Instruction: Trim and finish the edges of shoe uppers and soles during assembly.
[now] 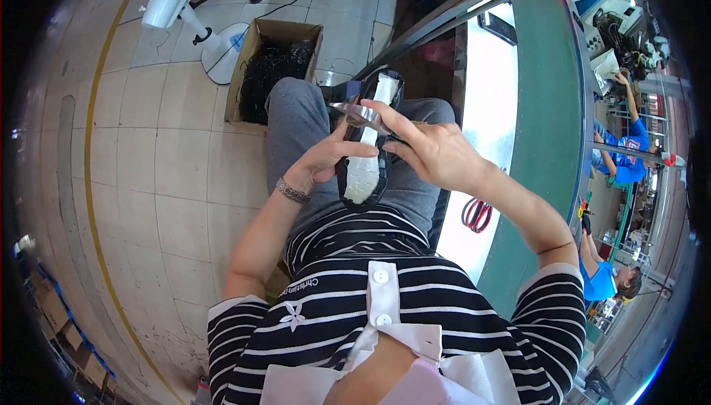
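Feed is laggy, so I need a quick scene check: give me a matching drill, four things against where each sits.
Things:
1. shoe
2. cardboard box
3. fan
4. red scissors

Places:
A. on the tile floor, far left
B. on the white bench at right
C. over the lap, in both hands
D. on the floor just beyond the knees

Pairs: 1-C, 2-D, 3-A, 4-B

an open brown cardboard box point(275, 68) of black pieces stands on the tiled floor point(170, 175) beyond the knees.

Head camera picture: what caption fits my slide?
Left hand holds a black shoe on the lap while right hand works scissors at it.
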Demonstrator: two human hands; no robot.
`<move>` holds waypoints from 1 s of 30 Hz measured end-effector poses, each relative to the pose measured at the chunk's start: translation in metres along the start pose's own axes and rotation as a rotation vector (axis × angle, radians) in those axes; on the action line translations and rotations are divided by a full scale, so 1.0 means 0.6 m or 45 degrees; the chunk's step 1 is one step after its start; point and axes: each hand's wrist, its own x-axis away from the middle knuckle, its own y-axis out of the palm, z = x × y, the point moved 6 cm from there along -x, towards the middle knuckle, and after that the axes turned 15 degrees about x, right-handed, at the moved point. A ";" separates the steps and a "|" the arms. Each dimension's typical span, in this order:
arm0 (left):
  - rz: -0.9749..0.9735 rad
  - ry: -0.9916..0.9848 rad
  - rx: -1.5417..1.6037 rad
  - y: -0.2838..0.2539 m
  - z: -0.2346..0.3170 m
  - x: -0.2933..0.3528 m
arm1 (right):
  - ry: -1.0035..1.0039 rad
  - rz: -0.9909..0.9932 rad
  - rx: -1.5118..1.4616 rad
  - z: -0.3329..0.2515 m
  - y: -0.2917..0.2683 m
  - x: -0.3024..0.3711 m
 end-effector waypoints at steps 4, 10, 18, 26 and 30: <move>-0.076 0.064 0.035 -0.004 -0.015 0.002 | 0.129 -0.404 0.133 0.027 0.061 0.004; -0.170 0.100 0.633 0.004 -0.051 0.027 | 0.059 -0.613 0.218 0.004 0.013 0.050; -0.133 0.157 0.653 0.016 -0.075 0.029 | -0.150 -0.303 0.687 -0.044 0.032 0.049; 0.018 0.428 0.332 0.022 -0.066 0.026 | -0.141 -0.281 0.426 -0.008 0.031 0.047; 0.116 0.433 0.185 0.008 -0.065 0.028 | -0.160 -0.434 0.328 -0.025 -0.023 0.032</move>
